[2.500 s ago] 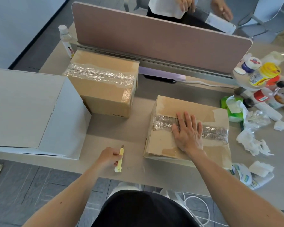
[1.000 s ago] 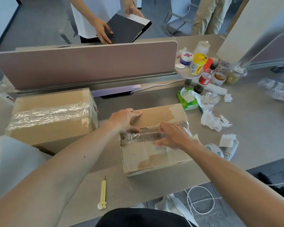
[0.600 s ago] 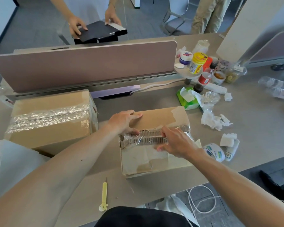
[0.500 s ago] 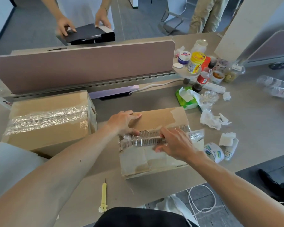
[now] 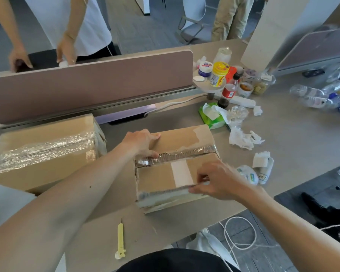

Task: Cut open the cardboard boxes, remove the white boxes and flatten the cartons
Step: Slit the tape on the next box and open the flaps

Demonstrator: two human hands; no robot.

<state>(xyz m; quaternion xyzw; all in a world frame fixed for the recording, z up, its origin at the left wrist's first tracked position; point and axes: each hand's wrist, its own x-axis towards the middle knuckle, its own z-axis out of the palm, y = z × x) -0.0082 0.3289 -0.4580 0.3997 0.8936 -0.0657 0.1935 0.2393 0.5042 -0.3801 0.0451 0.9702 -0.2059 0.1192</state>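
A small cardboard box lies on the desk in front of me, its taped seam split along the middle. My right hand pinches the free edge of the near flap, which stands folded up toward me. My left hand presses on the far flap, fingers at the torn tape. The inside of the box is hidden. A larger cardboard box, still wrapped in clear tape, stands to the left. A yellow cutter lies on the desk near its front edge.
A pink divider panel runs along the back, a person standing behind it. To the right lie crumpled tissues, a green tissue pack, jars on a small shelf and plastic bottles. A white board sits at far left.
I put down the cutter and brought both hands to the small box. My right hand has pulled the near flap up and toward me, splitting the taped seam.
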